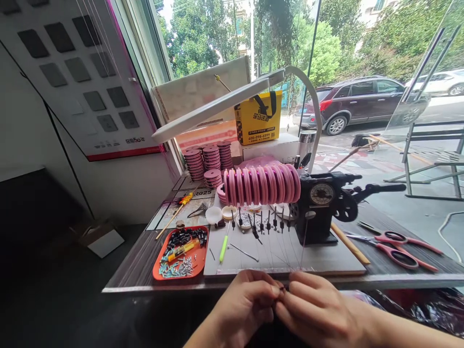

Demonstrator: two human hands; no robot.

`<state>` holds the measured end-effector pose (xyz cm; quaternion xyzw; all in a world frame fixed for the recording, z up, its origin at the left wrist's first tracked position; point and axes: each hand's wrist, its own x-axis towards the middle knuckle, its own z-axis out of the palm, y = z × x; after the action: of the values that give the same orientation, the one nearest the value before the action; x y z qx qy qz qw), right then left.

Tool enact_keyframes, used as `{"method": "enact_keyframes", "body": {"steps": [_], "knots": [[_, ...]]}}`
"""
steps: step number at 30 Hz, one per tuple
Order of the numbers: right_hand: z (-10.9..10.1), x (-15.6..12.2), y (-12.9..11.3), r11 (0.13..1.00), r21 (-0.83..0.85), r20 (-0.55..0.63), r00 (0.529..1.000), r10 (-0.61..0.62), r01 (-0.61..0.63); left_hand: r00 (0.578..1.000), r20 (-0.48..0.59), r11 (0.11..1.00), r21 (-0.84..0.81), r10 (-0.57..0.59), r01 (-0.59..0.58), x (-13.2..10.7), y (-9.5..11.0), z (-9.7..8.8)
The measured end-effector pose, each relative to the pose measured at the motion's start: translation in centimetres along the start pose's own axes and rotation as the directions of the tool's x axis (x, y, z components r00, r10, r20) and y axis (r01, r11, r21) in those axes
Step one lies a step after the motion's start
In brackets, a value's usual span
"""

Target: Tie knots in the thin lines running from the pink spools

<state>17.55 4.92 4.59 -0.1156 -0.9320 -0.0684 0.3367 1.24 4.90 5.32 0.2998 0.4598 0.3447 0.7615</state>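
Note:
Just in front of the table edge, my left hand and my right hand meet with bent fingers. Their fingertips pinch together over a tiny dark piece, mostly hidden, whose kind I cannot make out. Thin threads run down toward my fingers from a row of pink spools. These spools sit side by side on the shaft of a black hand-crank winder. Several small black pieces hang on threads below the spools. A green-handled tool lies on the pale board beyond my hands.
At left, an orange tray holds small black and metal parts and a yellow tube. Red-handled scissors lie at right. Stacked pink spools, a white lamp and a yellow bag stand behind.

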Motion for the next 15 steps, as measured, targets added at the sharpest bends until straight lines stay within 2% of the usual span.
{"method": "enact_keyframes", "body": {"steps": [2, 3, 4, 6, 8, 9, 10, 11, 12, 13, 14, 15], "knots": [[-0.1, 0.0, -0.2, 0.997, 0.067, 0.011, 0.999, 0.048, -0.049, 0.998, 0.001, 0.995, 0.074, 0.061, -0.061, 0.1, 0.0, -0.1], [-0.3, 0.0, -0.4, 0.989, 0.114, 0.023, 0.996, 0.089, -0.091, 0.992, 0.009, 0.981, 0.145, 0.129, -0.129, 0.0, 0.0, -0.1], [-0.5, 0.0, -0.5, 0.974, 0.169, 0.045, 0.989, 0.142, -0.147, 0.977, 0.026, 0.949, 0.234, 0.213, -0.213, -0.1, 0.1, -0.1], [-0.8, 0.1, -0.6, 0.906, 0.315, 0.071, 0.959, 0.273, -0.281, 0.924, 0.081, 0.827, 0.422, 0.374, -0.372, -0.5, 0.1, -0.1], [-0.9, 0.4, -0.6, 0.749, 0.492, 0.094, 0.883, 0.461, -0.444, 0.860, 0.134, 0.669, 0.573, 0.493, -0.473, -0.9, -0.2, -0.1], [-0.9, 0.6, -0.4, 0.621, 0.583, 0.126, 0.813, 0.568, -0.524, 0.828, 0.144, 0.593, 0.633, 0.542, -0.498, -1.0, -0.5, -0.1], [-0.8, 0.9, -0.2, 0.468, 0.667, 0.178, 0.734, 0.655, -0.580, 0.777, 0.149, 0.498, 0.690, 0.611, -0.525, -1.0, -1.0, -0.2], [-0.7, 1.2, 0.0, 0.302, 0.737, 0.251, 0.659, 0.709, -0.605, 0.700, 0.162, 0.379, 0.744, 0.696, -0.550, -0.8, -1.5, -0.4], [-0.6, 1.6, 0.3, 0.153, 0.781, 0.325, 0.603, 0.728, -0.606, 0.584, 0.184, 0.233, 0.792, 0.790, -0.565, -0.6, -2.1, -0.5], [-0.4, 2.0, 0.7, 0.051, 0.810, 0.370, 0.577, 0.728, -0.585, 0.439, 0.225, 0.071, 0.823, 0.870, -0.563, -0.2, -2.7, -0.8], [-0.3, 2.4, 1.0, -0.006, 0.827, 0.389, 0.565, 0.728, -0.562, 0.293, 0.289, -0.091, 0.836, 0.912, -0.541, 0.2, -3.3, -1.0], [-0.2, 2.8, 1.4, -0.028, 0.833, 0.396, 0.560, 0.728, -0.553, 0.158, 0.369, -0.245, 0.826, 0.916, -0.508, 0.6, -3.9, -1.2]]}}
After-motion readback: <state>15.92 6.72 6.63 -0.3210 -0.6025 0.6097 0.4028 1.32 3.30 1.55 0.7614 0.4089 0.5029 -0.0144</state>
